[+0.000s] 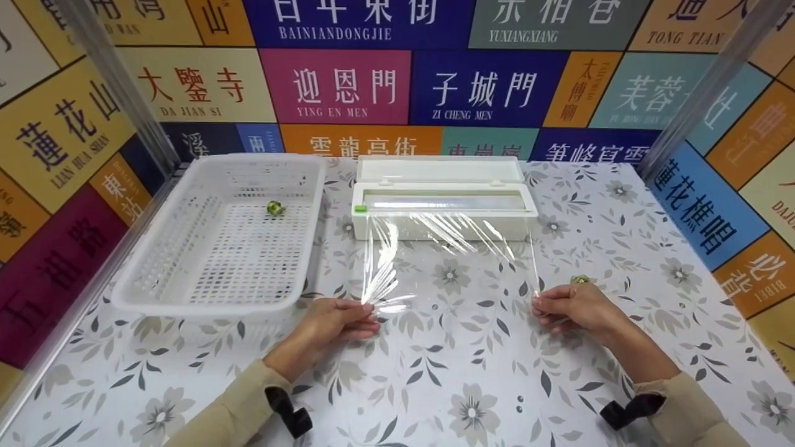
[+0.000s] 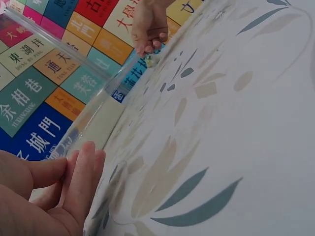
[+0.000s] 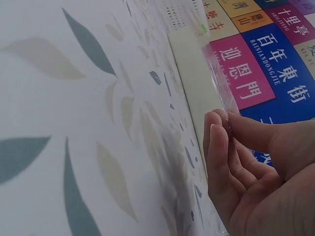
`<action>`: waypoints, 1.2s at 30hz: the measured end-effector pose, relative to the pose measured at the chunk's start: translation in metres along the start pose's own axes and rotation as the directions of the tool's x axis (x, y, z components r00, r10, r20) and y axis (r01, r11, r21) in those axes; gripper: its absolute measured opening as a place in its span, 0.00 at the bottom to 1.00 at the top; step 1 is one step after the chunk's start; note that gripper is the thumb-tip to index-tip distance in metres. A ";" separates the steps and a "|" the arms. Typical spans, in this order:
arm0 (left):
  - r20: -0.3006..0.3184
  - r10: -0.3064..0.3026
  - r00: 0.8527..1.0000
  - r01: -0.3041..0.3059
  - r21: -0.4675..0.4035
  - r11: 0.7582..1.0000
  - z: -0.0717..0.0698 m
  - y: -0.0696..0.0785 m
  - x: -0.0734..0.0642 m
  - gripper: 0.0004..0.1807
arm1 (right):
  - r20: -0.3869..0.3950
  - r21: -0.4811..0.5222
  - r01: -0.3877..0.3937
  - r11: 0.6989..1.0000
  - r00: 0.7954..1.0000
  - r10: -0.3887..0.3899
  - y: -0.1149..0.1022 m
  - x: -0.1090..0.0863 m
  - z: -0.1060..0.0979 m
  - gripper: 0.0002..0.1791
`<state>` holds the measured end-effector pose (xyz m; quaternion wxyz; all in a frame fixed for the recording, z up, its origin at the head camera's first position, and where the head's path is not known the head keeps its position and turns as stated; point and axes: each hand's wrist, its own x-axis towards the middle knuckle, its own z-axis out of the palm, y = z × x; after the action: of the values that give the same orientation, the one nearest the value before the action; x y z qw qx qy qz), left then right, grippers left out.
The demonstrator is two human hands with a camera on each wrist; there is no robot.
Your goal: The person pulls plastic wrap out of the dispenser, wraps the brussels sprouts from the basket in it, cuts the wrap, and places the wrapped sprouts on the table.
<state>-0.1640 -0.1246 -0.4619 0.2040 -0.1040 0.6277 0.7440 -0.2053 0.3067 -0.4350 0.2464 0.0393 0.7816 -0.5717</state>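
Observation:
A clear sheet of plastic wrap [image 1: 447, 261] stretches from a white wrap dispenser box [image 1: 444, 226] toward me. Its near left corner is pinched between thumb and fingers of my left hand [image 1: 338, 320], where the film bunches into shiny creases. My right hand [image 1: 577, 310] pinches the near right corner in the same way. Seen from the right wrist, the film [image 3: 220, 91] runs from the pinching thumb and fingers [image 3: 219, 152] back to the box. The dispenser's lid [image 1: 438, 169] stands raised at the back, and a green slider [image 1: 360, 209] sits at its left end.
A white perforated plastic basket [image 1: 211, 304] stands on the left, holding a small green-and-gold item [image 1: 275, 208]. Another small greenish item [image 1: 580, 279] lies just behind my right hand. The table [image 1: 472, 372] has a floral cover, with sign-printed walls [image 1: 348, 87] around it.

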 end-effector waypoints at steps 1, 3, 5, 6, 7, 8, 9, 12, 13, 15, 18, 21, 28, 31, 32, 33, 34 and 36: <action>-0.005 -0.019 1.000 0.019 0.002 1.000 -0.001 -0.001 0.001 0.16 | 0.001 0.004 -0.010 1.000 1.000 0.010 0.001 0.001 0.000 0.08; -0.018 -0.054 0.998 0.054 0.007 0.999 -0.001 -0.001 0.003 0.16 | 0.010 0.014 -0.026 1.000 1.000 0.026 0.002 0.002 0.000 0.08; -0.022 -0.073 0.997 0.073 0.012 0.997 -0.002 -0.002 0.004 0.16 | 0.012 0.026 -0.042 0.999 0.999 0.042 0.004 0.004 0.001 0.08; -0.025 -0.075 0.997 0.075 0.019 0.997 -0.002 -0.002 0.005 0.15 | 0.017 0.032 -0.045 0.998 0.999 0.045 0.005 0.005 0.001 0.08; -0.027 -0.080 0.996 0.081 0.025 0.996 -0.002 -0.002 0.006 0.15 | 0.019 0.041 -0.049 0.998 0.999 0.048 0.006 0.006 0.002 0.07; -0.028 -0.083 0.996 0.084 0.028 0.996 -0.002 -0.001 0.007 0.15 | 0.025 0.045 -0.049 0.998 0.999 0.047 0.006 0.006 0.002 0.07; -0.029 -0.086 0.996 0.087 0.032 0.996 -0.002 -0.001 0.008 0.15 | 0.022 0.051 -0.050 0.997 0.999 0.049 0.007 0.007 0.002 0.07; -0.033 -0.109 0.993 0.110 0.030 0.993 -0.002 0.001 0.011 0.15 | 0.019 0.059 -0.059 0.997 0.998 0.058 0.009 0.010 0.003 0.07; -0.030 -0.117 0.993 0.118 0.024 0.993 -0.002 0.001 0.011 0.15 | 0.017 0.059 -0.060 0.996 0.998 0.059 0.009 0.010 0.003 0.07; -0.024 -0.131 0.991 0.132 0.017 0.991 -0.003 0.002 0.013 0.15 | 0.012 0.056 -0.065 0.996 0.998 0.065 0.011 0.012 0.003 0.09; -0.018 -0.144 0.989 0.144 0.005 0.990 -0.004 0.002 0.014 0.15 | 0.016 0.050 -0.066 0.997 0.998 0.066 0.012 0.013 0.003 0.10; -0.020 -0.153 0.988 0.154 0.011 0.988 -0.005 0.002 0.015 0.14 | 0.022 0.057 -0.073 0.996 0.997 0.072 0.011 0.012 0.003 0.10; 0.017 -0.145 0.989 0.144 0.028 0.989 -0.006 0.003 0.019 0.14 | 0.034 0.118 -0.082 0.990 0.996 0.079 0.007 0.014 0.003 0.10; 0.024 -0.155 0.988 0.154 0.041 0.987 -0.007 0.003 0.020 0.14 | 0.015 0.119 -0.102 0.988 0.995 0.101 0.007 0.014 0.004 0.12; 0.025 -0.158 0.987 0.157 0.042 0.987 -0.007 0.003 0.020 0.14 | 0.007 0.116 -0.108 0.987 0.994 0.108 0.007 0.015 0.005 0.13; 0.024 -0.161 0.987 0.159 0.044 0.986 -0.007 0.003 0.020 0.13 | 0.003 0.114 -0.113 0.987 0.994 0.113 0.007 0.015 0.006 0.14; 0.024 -0.161 0.987 0.160 0.047 0.986 -0.007 0.003 0.020 0.13 | -0.001 0.116 -0.118 0.986 0.993 0.119 0.007 0.015 0.006 0.15; 0.026 -0.162 0.986 0.161 0.049 0.986 -0.007 0.003 0.020 0.13 | -0.013 0.128 -0.124 0.984 0.992 0.127 0.007 0.015 0.007 0.16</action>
<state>-0.1840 -0.1286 -0.4685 0.2753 -0.1388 0.6315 0.7115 -0.2139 0.2991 -0.4496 0.2707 0.1101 0.7422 -0.6031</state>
